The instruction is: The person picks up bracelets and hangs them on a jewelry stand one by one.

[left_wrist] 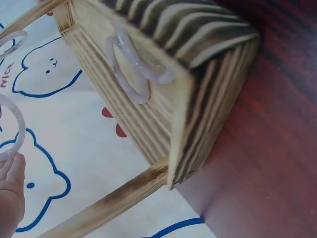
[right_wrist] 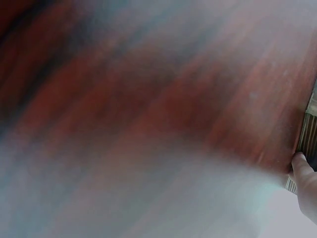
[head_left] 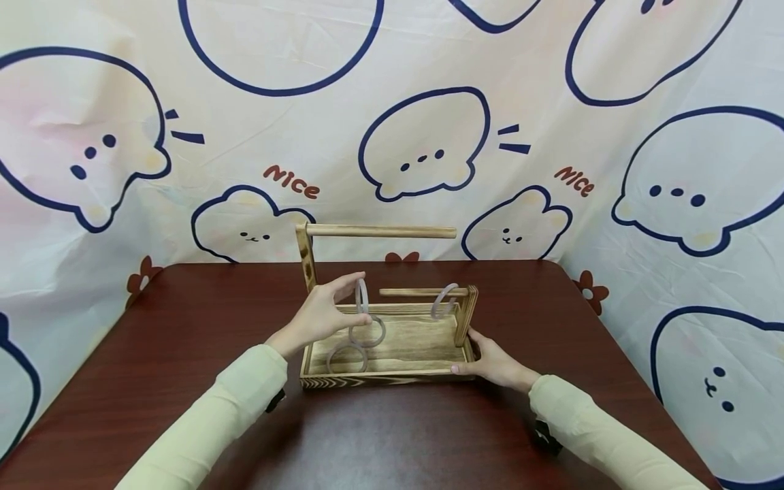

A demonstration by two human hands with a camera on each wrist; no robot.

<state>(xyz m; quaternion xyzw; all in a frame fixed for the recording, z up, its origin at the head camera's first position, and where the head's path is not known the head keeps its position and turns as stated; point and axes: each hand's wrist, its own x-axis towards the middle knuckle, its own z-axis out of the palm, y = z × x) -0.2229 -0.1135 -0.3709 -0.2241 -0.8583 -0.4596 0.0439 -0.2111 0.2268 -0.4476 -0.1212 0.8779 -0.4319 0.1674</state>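
My left hand (head_left: 315, 318) pinches a pale translucent bangle (head_left: 362, 297) between thumb and fingers, upright above the wooden tray of a bangle stand (head_left: 422, 344). Two more bangles lie in the left part of the tray, one of them (left_wrist: 114, 69) overlapping the other (left_wrist: 159, 76). Another bangle (head_left: 436, 307) hangs on the lower bar (head_left: 407, 292), near the right post. Higher up, a longer bar (head_left: 382, 232) extends rightward from the left post. My right hand (head_left: 496, 361) grips the tray's right end, thumb at the front corner; its other fingers are partly hidden.
The stand sits on a dark reddish-brown table (head_left: 380, 435). Behind and at both sides hangs a pale cloth (head_left: 343, 143) with blue cartoon outlines. Both posts rise above the tray's ends, and the upper bar's right end is free.
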